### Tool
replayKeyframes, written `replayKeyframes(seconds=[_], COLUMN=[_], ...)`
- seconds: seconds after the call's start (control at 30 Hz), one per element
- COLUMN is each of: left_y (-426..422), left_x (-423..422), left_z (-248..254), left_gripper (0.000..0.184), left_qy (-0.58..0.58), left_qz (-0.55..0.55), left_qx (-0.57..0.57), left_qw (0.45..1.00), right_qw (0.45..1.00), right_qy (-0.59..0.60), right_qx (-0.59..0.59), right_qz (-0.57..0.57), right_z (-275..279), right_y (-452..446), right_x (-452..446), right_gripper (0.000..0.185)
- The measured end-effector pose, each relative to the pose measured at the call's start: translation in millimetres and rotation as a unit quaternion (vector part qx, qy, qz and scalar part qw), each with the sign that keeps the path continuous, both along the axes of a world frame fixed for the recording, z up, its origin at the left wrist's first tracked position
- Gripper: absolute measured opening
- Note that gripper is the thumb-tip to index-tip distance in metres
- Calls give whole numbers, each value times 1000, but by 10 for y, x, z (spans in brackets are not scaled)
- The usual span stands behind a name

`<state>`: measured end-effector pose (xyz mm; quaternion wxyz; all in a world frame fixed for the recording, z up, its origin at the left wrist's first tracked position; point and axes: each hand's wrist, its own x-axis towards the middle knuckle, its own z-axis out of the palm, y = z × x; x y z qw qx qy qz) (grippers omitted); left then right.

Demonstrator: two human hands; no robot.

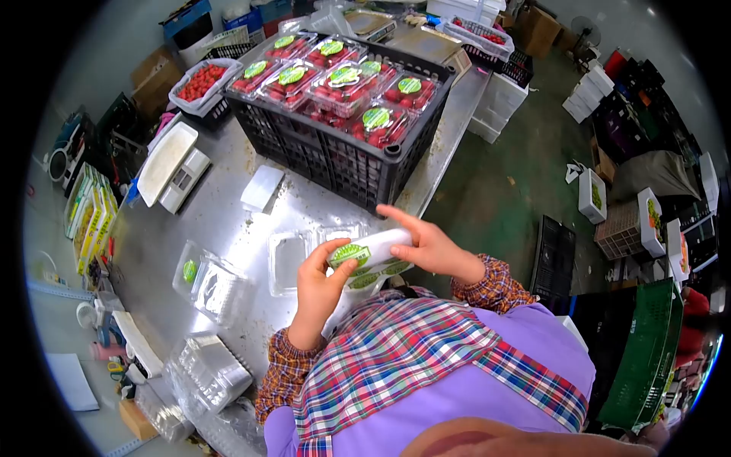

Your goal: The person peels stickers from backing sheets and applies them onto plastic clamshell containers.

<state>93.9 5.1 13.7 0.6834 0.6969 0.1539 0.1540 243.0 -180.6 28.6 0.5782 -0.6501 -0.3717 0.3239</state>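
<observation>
My left hand point(322, 286) grips the left end of a white roll of green-printed labels point(365, 255), thumb and fingers closed on it. On the roll's right end lies the thumb of my right hand point(432, 245), whose index finger points out toward the crate. Just behind the roll, an open clear plastic box point(291, 259) rests on the metal table. Another clear box point(217, 286), with a green label, lies to the left. A black crate point(320, 148) beyond my hands holds several labelled clear boxes of red fruit point(343, 84).
A weighing scale point(175, 167) and white paper point(263, 189) are on the metal table point(228, 228). Stacked clear boxes point(209, 369) stand near the front left. A basket of red fruit point(202, 82) is at the back left. Green crate point(640, 354) at right.
</observation>
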Motion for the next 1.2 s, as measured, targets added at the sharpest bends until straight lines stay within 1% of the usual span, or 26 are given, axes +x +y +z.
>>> replayKeyframes(seconds=[0.03, 0.07, 0.1, 0.13, 0.17, 0.23, 0.3, 0.37, 0.4, 0.5, 0.53, 0.63, 0.73, 0.83, 0.87, 0.97, 1.07, 1.2], left_y=[13, 34, 59, 86, 71, 25, -32, -69, -65, -33, -33, 2, 8, 9, 8, -2, 4, 21], left_x=[-23, -48, -73, -94, -101, -110, -121, -153, -168, -255, -280, -323, -338, -335, -330, -291, -275, -260], left_z=[25, 47, 49, 26, 125, 167, 235, 358, 365, 283, 282, 236, 288, 271, 263, 301, 362, 308], left_gripper=[31, 30, 28, 27, 26, 26, 25, 25, 25, 27, 27, 26, 25, 25, 25, 28, 29, 26], left_qy=[5, 1, -2, 16, 29, 0, -16, -20, -31, -18, 0, 3, 14, 16, 17, -47, -78, -134], left_qz=[10, 18, 26, 26, 26, 18, 19, 14, 14, 4, -1, 2, -5, -2, -1, 62, 88, 55], left_qx=[-2, 25, 51, 71, 112, 132, 173, 182, 195, 202, 186, 199, 173, 164, 161, 325, 483, 515], left_qw=[1000, 1000, 998, 997, 993, 991, 985, 983, 980, 979, 982, 980, 985, 986, 987, 943, 868, 845], right_qw=[999, 992, 985, 962, 922, 915, 910, 921, 932, 969, 967, 973, 973, 981, 982, 986, 987, 985], right_qy=[11, -4, -57, -196, -327, -373, -405, -384, -353, -231, -237, -196, -176, -105, -98, -69, -46, -62], right_qx=[-5, -94, -33, -22, -11, 62, 76, 32, 5, -40, -38, -36, -39, -82, -83, -87, -100, -111], right_qz=[-30, -89, -162, -190, -207, -137, -49, 51, 85, 77, 84, 113, 147, 141, 136, 123, 121, 120], right_z=[51, 183, 183, 251, 350, 516, 544, 426, 405, 339, 306, 271, 227, 214, 210, 177, 138, 187], right_y=[-14, -58, -52, -67, -69, 57, 221, 296, 322, 354, 369, 405, 404, 388, 392, 409, 420, 407], right_x=[-26, -37, -29, 5, 29, -31, -119, -131, -140, -189, -185, -189, -174, -171, -171, -169, -162, -185], right_gripper=[66, 68, 65, 60, 55, 44, 38, 31, 21, 17, 17, 18, 18, 20, 21, 23, 22, 21])
